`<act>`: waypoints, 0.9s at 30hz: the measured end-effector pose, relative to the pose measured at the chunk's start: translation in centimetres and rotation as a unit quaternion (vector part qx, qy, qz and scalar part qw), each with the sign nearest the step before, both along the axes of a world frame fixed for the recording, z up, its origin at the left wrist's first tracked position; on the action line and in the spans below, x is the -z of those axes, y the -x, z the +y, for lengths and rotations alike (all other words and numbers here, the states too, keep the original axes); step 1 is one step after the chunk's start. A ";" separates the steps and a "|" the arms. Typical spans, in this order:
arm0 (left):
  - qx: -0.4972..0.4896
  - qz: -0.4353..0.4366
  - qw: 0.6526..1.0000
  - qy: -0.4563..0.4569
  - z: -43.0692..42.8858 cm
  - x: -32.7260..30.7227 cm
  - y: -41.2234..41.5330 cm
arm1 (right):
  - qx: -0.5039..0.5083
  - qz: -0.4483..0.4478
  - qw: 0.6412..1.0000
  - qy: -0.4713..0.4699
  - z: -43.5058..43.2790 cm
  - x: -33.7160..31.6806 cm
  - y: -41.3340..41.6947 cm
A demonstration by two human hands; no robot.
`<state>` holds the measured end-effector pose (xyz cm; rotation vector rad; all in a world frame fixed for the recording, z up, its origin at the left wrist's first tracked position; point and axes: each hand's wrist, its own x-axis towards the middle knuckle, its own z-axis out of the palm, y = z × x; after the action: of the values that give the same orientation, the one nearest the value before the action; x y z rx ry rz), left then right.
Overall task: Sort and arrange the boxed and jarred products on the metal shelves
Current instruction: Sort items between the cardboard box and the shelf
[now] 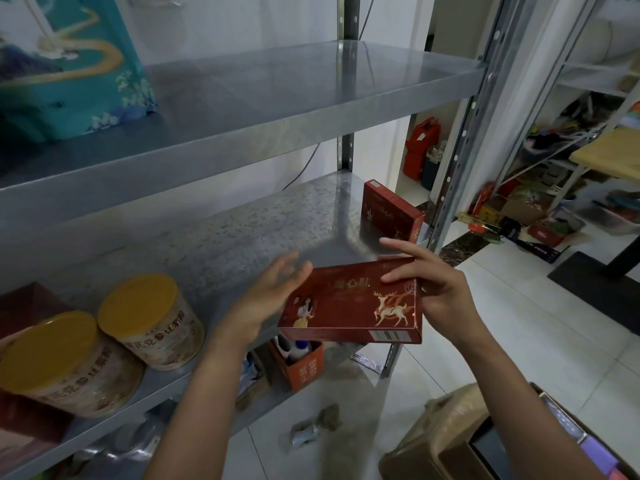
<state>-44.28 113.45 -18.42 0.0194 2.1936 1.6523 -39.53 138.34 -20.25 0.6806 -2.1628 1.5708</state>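
A flat red box (353, 303) with a gold deer print hangs in the air at the front edge of the middle metal shelf (221, 237). My right hand (429, 289) grips its right end, thumb on top and fingers behind. Beside the box's left end is my left hand (273, 292), fingers straight and slightly blurred; whether it touches the box I cannot tell. A second red box (388, 213) stands upright at the shelf's right end. Two yellow-lidded jars (152, 320) (65, 365) sit at the shelf's left.
A teal printed box (69, 64) stands on the upper shelf (277, 88). Under the middle shelf sits an orange carton (301, 365) with bottles. A cardboard box (485, 441) lies on the tiled floor at lower right. Cluttered racks (554, 150) stand farther right.
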 end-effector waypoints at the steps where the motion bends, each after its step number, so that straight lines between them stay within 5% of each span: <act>1: -0.001 -0.104 0.991 -0.083 -0.1 0.7 0.2 | -0.012 -0.011 1.000 0.014 -0.1 0.0 0.1; 4: -0.033 -0.221 0.944 -0.243 0.3 2.5 0.0 | -0.015 -0.066 0.997 0.020 -0.2 -0.1 0.4; 6: -0.089 -0.193 0.934 -0.286 0.8 3.2 0.0 | 0.016 -0.132 0.991 0.030 0.1 0.3 0.7; 8: -0.134 -0.142 0.932 -0.306 0.9 3.8 0.1 | 0.048 -0.224 0.963 0.139 0.5 0.7 0.6; 10: -0.142 -0.071 0.946 -0.281 0.6 4.5 0.3 | 0.072 -0.297 0.930 0.205 0.9 1.1 0.5; 15: -0.080 0.048 0.966 -0.241 1.2 5.0 0.4 | 0.074 -0.356 0.917 0.162 1.0 2.8 0.1; 23: 0.050 -0.014 0.981 -0.186 3.6 6.9 0.9 | 0.155 -0.325 0.901 0.242 3.5 5.4 -3.3; 27: 0.075 -0.018 0.986 -0.146 6.9 8.1 0.6 | 0.213 -0.342 0.892 0.206 5.7 8.0 -6.6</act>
<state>-44.88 120.36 -26.57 0.2272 1.8573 1.8537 -32.98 144.05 -28.22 -0.5356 -2.0632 2.0968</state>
